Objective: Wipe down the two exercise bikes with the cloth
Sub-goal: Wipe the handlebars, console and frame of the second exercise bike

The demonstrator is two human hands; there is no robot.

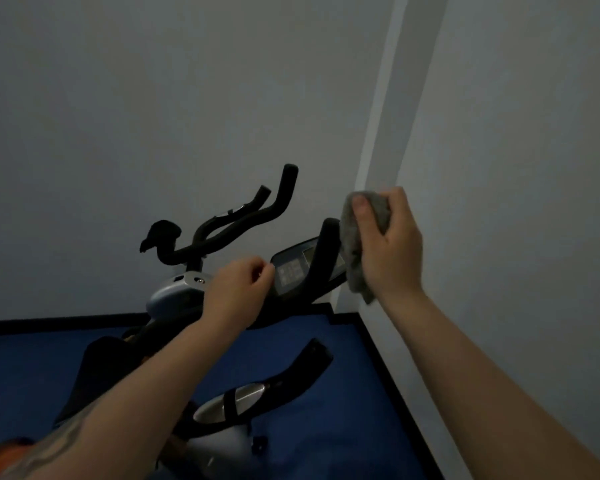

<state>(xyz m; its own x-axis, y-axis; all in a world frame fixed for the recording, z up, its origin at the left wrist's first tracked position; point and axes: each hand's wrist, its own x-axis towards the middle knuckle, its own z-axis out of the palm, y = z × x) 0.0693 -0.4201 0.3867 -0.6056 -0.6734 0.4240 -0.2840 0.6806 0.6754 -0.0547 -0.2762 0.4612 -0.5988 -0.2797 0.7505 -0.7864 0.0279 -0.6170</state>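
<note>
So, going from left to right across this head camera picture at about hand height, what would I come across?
Far bike's handlebars → left hand → near bike's console → upright black handlebar grip → grey cloth → right hand, which grips the cloth → wall corner.

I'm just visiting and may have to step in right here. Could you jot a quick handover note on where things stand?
Right hand: grips the grey cloth, bunched against the upright handlebar end of the near bike, beside its console.
Left hand: fingers curled at the console's left edge; whether it grips anything is unclear.
Far bike's handlebars stand behind, by the wall, with no hand on them.
Done: cannot be told from this view.
Left: likely the rest of the near bike, then the far one.
</note>
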